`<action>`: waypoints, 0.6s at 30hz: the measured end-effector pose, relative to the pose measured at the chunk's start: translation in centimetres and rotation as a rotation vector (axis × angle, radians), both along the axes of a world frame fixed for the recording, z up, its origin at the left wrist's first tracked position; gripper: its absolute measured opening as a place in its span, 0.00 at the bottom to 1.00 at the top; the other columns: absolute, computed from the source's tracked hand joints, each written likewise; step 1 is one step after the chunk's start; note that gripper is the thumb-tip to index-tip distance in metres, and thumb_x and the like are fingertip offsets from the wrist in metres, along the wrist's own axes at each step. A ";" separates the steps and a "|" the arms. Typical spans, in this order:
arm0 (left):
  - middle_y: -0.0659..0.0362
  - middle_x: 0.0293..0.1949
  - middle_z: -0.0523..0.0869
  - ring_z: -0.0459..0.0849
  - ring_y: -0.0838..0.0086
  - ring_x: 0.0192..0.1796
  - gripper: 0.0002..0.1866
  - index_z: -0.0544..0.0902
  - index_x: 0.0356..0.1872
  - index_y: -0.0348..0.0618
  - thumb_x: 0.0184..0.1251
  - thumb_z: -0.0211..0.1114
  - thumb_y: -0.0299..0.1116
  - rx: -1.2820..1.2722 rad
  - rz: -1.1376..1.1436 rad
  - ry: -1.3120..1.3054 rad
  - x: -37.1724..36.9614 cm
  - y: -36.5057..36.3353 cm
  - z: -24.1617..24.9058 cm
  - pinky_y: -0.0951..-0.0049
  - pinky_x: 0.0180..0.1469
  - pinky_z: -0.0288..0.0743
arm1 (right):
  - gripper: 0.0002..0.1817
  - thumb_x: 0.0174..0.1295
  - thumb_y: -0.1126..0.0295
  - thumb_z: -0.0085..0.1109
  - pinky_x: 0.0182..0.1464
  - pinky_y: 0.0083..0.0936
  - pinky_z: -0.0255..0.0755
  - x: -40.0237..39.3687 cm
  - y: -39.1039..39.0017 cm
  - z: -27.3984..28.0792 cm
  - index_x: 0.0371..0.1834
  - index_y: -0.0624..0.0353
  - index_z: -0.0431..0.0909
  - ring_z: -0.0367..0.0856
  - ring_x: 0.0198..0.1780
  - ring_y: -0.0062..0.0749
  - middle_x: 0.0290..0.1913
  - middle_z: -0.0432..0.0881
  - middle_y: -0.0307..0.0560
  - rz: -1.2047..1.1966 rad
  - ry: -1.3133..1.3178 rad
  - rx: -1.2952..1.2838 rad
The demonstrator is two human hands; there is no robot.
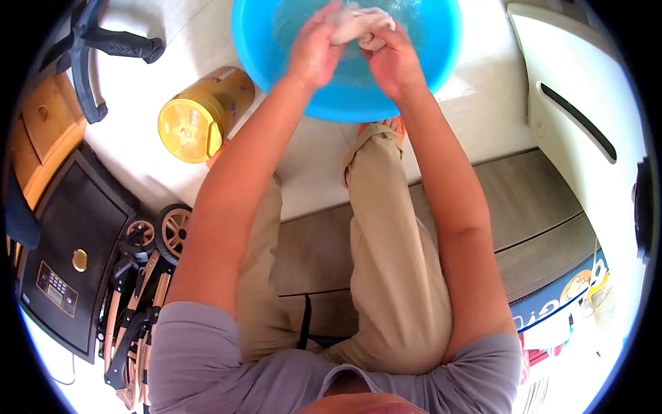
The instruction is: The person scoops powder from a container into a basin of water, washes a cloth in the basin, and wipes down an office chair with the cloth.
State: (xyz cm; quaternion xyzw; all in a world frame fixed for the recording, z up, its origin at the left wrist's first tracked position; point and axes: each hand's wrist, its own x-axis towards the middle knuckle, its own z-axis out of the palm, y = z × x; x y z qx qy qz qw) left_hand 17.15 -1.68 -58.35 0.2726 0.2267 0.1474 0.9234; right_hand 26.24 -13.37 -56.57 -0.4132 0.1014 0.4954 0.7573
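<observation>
Both hands grip a wet-looking, pale, bunched cloth (360, 26) above a round blue basin (348, 107) with water in it. My left hand (317, 48) is closed on the cloth's left end, its fingertips slightly blurred. On the right end, my right hand (394, 62) is closed too, thumb and fingers pressing a folded part. What kind of cloth it is does not show. The water (420, 21) lies below and behind the hands.
A yellow lidded container (189, 130) stands left of the basin. Further left are a chair base (86, 41), a black safe (69, 255) and a folded wheeled frame (141, 297). A white panel with a dark slot (579, 103) is at right.
</observation>
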 end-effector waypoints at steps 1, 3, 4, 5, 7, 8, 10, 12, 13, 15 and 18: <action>0.50 0.60 0.72 0.73 0.61 0.60 0.30 0.61 0.66 0.35 0.62 0.52 0.30 0.082 0.012 0.132 0.7 -0.7 2.7 0.66 0.64 0.65 | 0.21 0.58 0.72 0.59 0.54 0.31 0.70 -0.1 0.1 0.9 0.56 0.58 0.69 0.75 0.52 0.31 0.51 0.76 0.43 0.032 0.039 -0.024; 0.48 0.66 0.64 0.67 0.57 0.65 0.36 0.54 0.70 0.40 0.57 0.54 0.28 0.531 -0.332 0.172 -0.6 -1.7 5.6 0.61 0.66 0.62 | 0.23 0.56 0.70 0.64 0.54 0.36 0.72 -0.8 0.3 2.7 0.56 0.58 0.70 0.76 0.54 0.34 0.53 0.76 0.43 0.099 0.121 -0.069; 0.47 0.68 0.60 0.65 0.56 0.67 0.40 0.51 0.72 0.42 0.55 0.55 0.27 0.752 -0.505 0.193 -0.9 -1.9 6.1 0.59 0.67 0.60 | 0.24 0.57 0.71 0.63 0.56 0.35 0.71 -0.7 0.0 2.8 0.56 0.58 0.69 0.75 0.54 0.34 0.53 0.75 0.43 0.159 0.119 -0.031; 0.52 0.73 0.51 0.56 0.54 0.72 0.47 0.48 0.73 0.51 0.48 0.59 0.26 1.235 -0.504 0.167 -1.8 -2.1 3.8 0.50 0.68 0.54 | 0.24 0.57 0.72 0.62 0.57 0.34 0.69 -0.2 -0.7 2.9 0.57 0.58 0.67 0.74 0.55 0.34 0.54 0.75 0.44 0.217 0.118 0.004; 0.56 0.69 0.61 0.66 0.57 0.66 0.37 0.60 0.68 0.52 0.52 0.60 0.25 1.727 -0.552 0.175 -2.3 -0.8 5.0 0.56 0.65 0.63 | 0.21 0.58 0.73 0.62 0.51 0.28 0.67 0.5 -1.8 2.8 0.54 0.57 0.68 0.73 0.49 0.30 0.49 0.74 0.43 0.348 0.112 0.051; 0.59 0.69 0.63 0.68 0.58 0.65 0.37 0.63 0.67 0.54 0.52 0.61 0.24 1.854 -0.575 0.157 -2.3 -0.3 5.3 0.58 0.65 0.65 | 0.17 0.57 0.74 0.62 0.42 0.23 0.66 0.7 -2.2 2.5 0.49 0.57 0.69 0.72 0.43 0.26 0.44 0.74 0.41 0.422 0.107 0.061; 0.64 0.70 0.62 0.69 0.60 0.65 0.39 0.66 0.66 0.59 0.48 0.63 0.20 1.984 -0.612 0.099 -2.2 0.8 5.7 0.60 0.65 0.66 | 0.11 0.57 0.75 0.62 0.26 0.13 0.64 0.8 -2.4 2.5 0.41 0.57 0.72 0.70 0.30 0.18 0.34 0.74 0.38 0.568 0.101 0.082; 0.67 0.71 0.60 0.69 0.60 0.65 0.41 0.67 0.66 0.63 0.46 0.62 0.18 1.956 -0.621 -0.028 -1.8 1.5 5.2 0.61 0.64 0.67 | 0.08 0.57 0.75 0.61 0.20 0.13 0.53 -0.1 -1.9 3.9 0.36 0.56 0.72 0.63 0.24 0.15 0.29 0.71 0.35 0.591 0.113 -0.024; 0.67 0.71 0.60 0.70 0.59 0.64 0.39 0.68 0.65 0.63 0.48 0.61 0.19 1.924 -0.605 -0.121 -1.1 1.8 4.7 0.62 0.63 0.68 | 0.07 0.57 0.75 0.61 0.17 0.12 0.48 -0.4 -1.5 4.5 0.33 0.55 0.72 0.59 0.22 0.14 0.26 0.69 0.34 0.603 0.116 -0.077; 0.66 0.70 0.62 0.72 0.59 0.61 0.36 0.69 0.65 0.63 0.51 0.59 0.20 1.819 -0.663 -0.202 -0.3 2.3 4.9 0.63 0.59 0.71 | 0.05 0.57 0.74 0.59 0.17 0.14 0.47 -0.3 -1.4 4.2 0.33 0.55 0.72 0.60 0.21 0.14 0.26 0.69 0.34 0.655 0.130 -0.088; 0.62 0.65 0.68 0.76 0.59 0.55 0.30 0.71 0.62 0.61 0.55 0.57 0.24 1.656 -0.880 -0.075 0.3 2.9 5.4 0.63 0.52 0.75 | 0.04 0.57 0.72 0.58 0.17 0.16 0.47 -0.2 -1.0 4.9 0.33 0.55 0.72 0.59 0.21 0.14 0.24 0.68 0.32 0.736 0.024 -0.221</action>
